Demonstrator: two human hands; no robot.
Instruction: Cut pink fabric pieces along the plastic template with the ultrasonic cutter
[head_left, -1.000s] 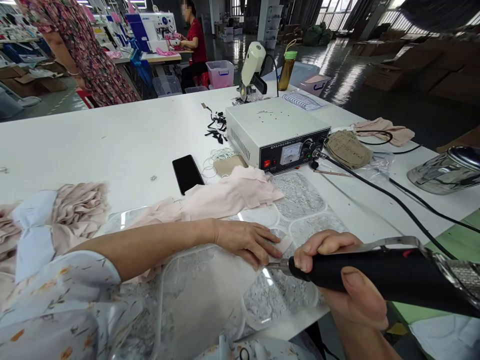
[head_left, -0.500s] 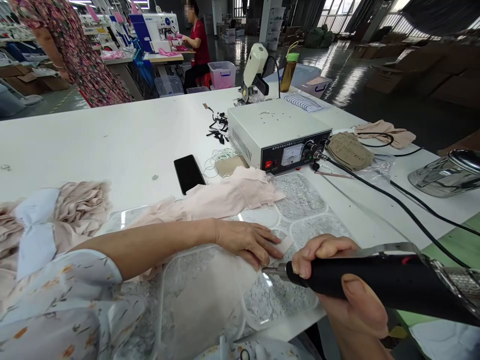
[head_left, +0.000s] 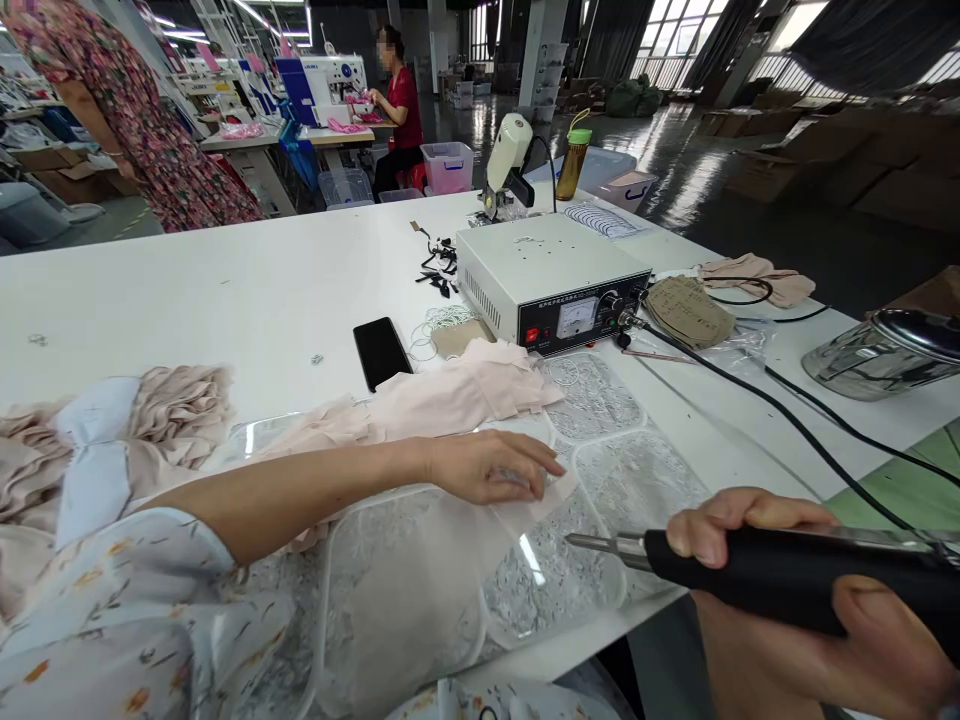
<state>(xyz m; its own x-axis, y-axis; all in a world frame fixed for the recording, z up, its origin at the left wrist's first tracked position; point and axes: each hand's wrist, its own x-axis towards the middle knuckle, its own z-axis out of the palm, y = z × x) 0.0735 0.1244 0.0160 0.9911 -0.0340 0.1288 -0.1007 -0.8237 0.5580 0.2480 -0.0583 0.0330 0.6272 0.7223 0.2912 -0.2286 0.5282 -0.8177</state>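
My left hand (head_left: 491,466) rests on a thin translucent white fabric piece (head_left: 420,560), fingers arched with the tips pressing down near its right edge. My right hand (head_left: 795,600) is closed round the black handle of a cutting tool (head_left: 757,570); its metal tip points left, a short way from the left hand's fingertips and clear of the fabric. Scratched glass plates (head_left: 600,500) lie under the fabric. A pile of pale pink fabric (head_left: 450,400) lies just beyond my left wrist.
A white control box (head_left: 551,280) with a dial stands behind, black cables (head_left: 757,400) running right. A black phone (head_left: 379,352), a stack of folded pink pieces (head_left: 112,440), a metal lid (head_left: 885,355) and a white cutter (head_left: 506,160) are on the white table (head_left: 225,290). Two people are at the back left.
My right hand has drawn the tool back to the right, away from the fabric edge. The left hand has lifted from flat to arched fingers, staying on the fabric.
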